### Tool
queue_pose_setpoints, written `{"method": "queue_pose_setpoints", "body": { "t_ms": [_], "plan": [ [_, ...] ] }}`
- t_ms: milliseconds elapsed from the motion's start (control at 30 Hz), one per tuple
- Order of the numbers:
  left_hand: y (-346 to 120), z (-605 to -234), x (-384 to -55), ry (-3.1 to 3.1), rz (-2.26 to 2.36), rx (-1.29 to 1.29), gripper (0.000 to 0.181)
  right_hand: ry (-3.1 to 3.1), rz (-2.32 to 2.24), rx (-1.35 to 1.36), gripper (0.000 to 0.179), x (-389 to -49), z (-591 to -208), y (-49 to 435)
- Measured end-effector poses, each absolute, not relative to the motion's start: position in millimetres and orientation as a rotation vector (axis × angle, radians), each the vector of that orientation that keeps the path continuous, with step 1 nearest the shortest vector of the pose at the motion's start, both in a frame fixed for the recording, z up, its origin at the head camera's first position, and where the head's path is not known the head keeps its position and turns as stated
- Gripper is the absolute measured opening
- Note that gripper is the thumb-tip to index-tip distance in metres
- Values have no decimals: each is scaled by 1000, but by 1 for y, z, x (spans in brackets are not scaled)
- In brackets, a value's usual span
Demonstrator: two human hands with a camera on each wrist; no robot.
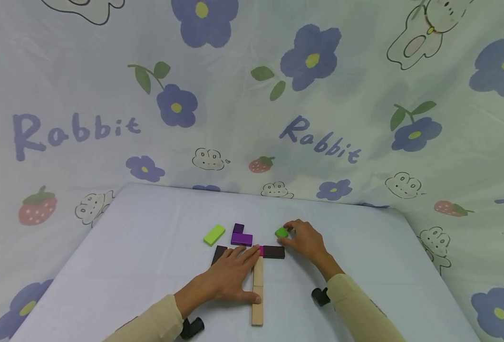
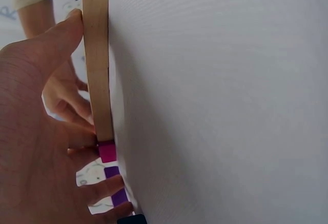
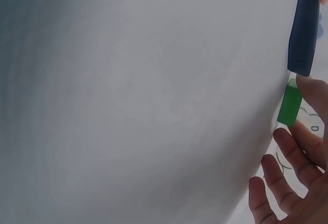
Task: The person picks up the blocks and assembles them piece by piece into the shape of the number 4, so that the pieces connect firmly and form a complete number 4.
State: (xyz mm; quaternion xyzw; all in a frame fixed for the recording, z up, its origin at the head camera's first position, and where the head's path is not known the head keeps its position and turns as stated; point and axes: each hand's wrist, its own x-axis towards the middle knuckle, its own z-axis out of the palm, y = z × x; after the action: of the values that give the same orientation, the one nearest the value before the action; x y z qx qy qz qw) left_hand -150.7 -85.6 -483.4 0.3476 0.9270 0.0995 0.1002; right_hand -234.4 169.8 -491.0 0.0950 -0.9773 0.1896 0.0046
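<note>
On the white table my left hand (image 1: pixel 230 275) lies spread over a row of plain wooden blocks (image 1: pixel 257 313) laid end to end. Its thumb rests at the wood, and its straight fingertips reach the small magenta block (image 2: pixel 107 151) at the row's far end. My right hand (image 1: pixel 306 241) pinches a small green block (image 3: pixel 290 103) between thumb and forefinger, its other fingers loosely bent. That block is just beyond a dark block (image 1: pixel 274 252), which extends right from the magenta one. A second dark block (image 1: pixel 218 254) shows partly behind the left hand.
Beyond the left hand are a purple block (image 1: pixel 241 239), a smaller dark purple block (image 1: pixel 238 228) against it and a lime-green block (image 1: pixel 214 235). A printed cloth (image 1: pixel 235 95) hangs behind the table. Black wrist devices (image 1: pixel 320 297) sit at both sleeves.
</note>
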Motion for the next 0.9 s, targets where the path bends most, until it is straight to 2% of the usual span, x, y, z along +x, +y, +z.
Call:
{"method": "queue_pose_setpoints", "body": {
  "t_ms": [333,900],
  "plan": [
    [-85,-484,-150,2747,288,1025,109,-3048,610,312,39,-235,-490,171],
    [-85,-484,-149,2745,311,1015,109,-3063,626,278,42,-235,-490,170]
  ]
}}
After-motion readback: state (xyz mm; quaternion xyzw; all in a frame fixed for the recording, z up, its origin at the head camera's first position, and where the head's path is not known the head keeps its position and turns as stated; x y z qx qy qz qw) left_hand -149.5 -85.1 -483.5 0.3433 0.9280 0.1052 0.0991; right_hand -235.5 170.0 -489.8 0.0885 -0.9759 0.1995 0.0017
